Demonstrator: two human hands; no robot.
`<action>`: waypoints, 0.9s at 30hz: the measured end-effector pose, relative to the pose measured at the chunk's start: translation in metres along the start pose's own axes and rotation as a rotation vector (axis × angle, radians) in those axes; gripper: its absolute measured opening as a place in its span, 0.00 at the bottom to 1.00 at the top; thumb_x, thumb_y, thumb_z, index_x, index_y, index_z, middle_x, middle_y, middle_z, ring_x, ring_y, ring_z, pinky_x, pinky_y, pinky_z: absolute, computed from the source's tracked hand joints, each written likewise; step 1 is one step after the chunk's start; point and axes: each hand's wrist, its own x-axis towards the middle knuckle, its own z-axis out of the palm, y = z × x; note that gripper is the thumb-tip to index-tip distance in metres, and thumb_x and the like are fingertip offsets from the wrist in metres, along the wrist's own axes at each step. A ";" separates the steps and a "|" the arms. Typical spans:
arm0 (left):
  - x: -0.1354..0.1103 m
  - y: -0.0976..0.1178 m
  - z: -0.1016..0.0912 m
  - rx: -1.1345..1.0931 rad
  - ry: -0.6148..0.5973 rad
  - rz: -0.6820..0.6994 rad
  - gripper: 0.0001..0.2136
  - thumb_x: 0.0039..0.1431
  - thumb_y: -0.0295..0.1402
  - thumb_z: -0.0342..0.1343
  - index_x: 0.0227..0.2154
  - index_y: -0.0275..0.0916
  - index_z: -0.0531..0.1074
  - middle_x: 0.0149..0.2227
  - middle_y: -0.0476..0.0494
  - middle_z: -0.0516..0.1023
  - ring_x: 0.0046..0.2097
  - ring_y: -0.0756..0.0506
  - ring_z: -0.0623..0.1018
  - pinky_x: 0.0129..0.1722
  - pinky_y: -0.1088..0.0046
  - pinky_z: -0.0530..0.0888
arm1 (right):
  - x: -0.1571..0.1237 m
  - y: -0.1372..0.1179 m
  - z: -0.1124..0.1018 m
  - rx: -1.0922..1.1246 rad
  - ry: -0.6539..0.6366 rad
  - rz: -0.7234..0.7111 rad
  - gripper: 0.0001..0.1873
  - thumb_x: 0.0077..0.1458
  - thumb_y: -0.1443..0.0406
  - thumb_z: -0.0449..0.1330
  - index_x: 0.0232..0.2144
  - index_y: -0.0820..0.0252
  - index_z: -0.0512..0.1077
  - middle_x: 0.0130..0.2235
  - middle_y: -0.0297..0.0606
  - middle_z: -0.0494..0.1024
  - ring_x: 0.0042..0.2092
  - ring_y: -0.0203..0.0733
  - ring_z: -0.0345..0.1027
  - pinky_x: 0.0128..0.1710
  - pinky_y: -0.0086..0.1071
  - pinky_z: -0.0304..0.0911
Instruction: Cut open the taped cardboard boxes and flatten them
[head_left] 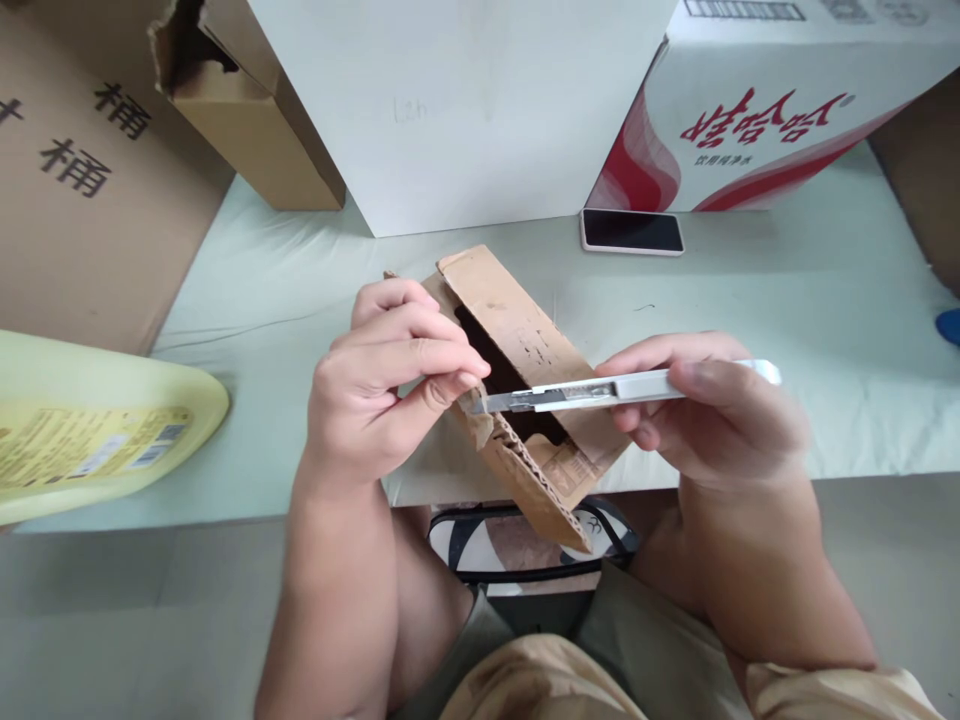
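My right hand is closed round the white handle of a utility knife, held level with its metal blade pointing left. My left hand has its fingers curled, with thumb and forefinger pinched at the blade's tip. Behind and below the knife lies a small torn brown cardboard box, tilted and hanging over the front edge of the pale table. Whether my left hand also touches the box I cannot tell.
A phone lies face up at the back. Behind it stand a white box and a red-and-white carton. Brown cartons stand at left, a yellow bottle lies on its side at front left, and a blue object shows at the right edge.
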 end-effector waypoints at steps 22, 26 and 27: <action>-0.001 0.003 0.005 -0.040 0.054 -0.073 0.07 0.69 0.36 0.61 0.33 0.48 0.78 0.30 0.52 0.81 0.34 0.46 0.77 0.52 0.54 0.78 | -0.001 0.004 -0.005 0.020 -0.065 -0.044 0.16 0.52 0.51 0.70 0.28 0.56 0.85 0.15 0.33 0.73 0.16 0.37 0.65 0.13 0.28 0.58; -0.004 -0.001 0.010 -0.184 0.146 -0.085 0.07 0.70 0.35 0.60 0.34 0.46 0.78 0.35 0.48 0.83 0.42 0.44 0.82 0.56 0.53 0.80 | -0.002 0.006 -0.009 -0.064 0.022 -0.081 0.18 0.52 0.46 0.68 0.29 0.54 0.81 0.16 0.31 0.70 0.16 0.39 0.67 0.14 0.30 0.60; -0.005 -0.002 0.010 -0.182 0.163 -0.107 0.08 0.70 0.36 0.59 0.33 0.46 0.77 0.37 0.47 0.84 0.45 0.43 0.83 0.57 0.52 0.80 | -0.002 0.007 -0.011 -0.093 0.059 -0.103 0.19 0.53 0.45 0.67 0.31 0.52 0.81 0.18 0.31 0.72 0.17 0.38 0.68 0.15 0.31 0.62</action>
